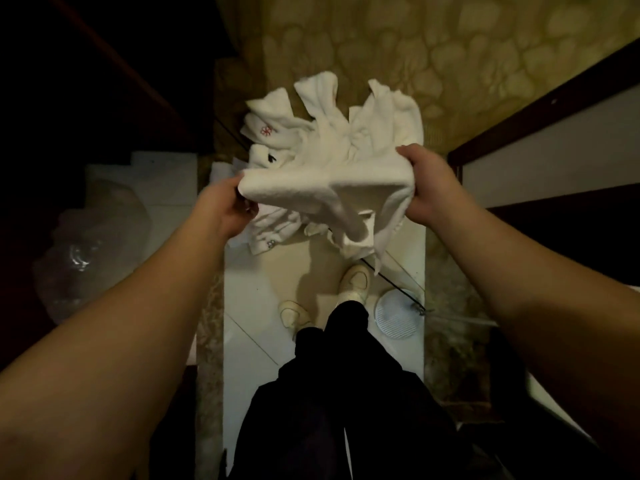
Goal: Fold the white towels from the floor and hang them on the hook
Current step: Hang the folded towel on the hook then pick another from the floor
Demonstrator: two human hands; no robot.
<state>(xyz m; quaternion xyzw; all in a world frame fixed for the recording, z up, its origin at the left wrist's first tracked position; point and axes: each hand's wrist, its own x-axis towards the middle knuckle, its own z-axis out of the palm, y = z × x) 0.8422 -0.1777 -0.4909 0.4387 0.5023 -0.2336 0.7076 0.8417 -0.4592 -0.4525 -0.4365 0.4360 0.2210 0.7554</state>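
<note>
White towel held up between left hand and right hand, both pinching corners; fold only starting. Heap of towels remains on floor; hook not visible.

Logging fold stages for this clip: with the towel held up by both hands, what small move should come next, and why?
Probably bring the left hand across to the right hand, halving the towel: each grips an end, and its lower part hangs loose and uneven.

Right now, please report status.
Both grips holding: left hand, right hand stretch one towel. Towel pile on floor. Hook not seen.
</note>
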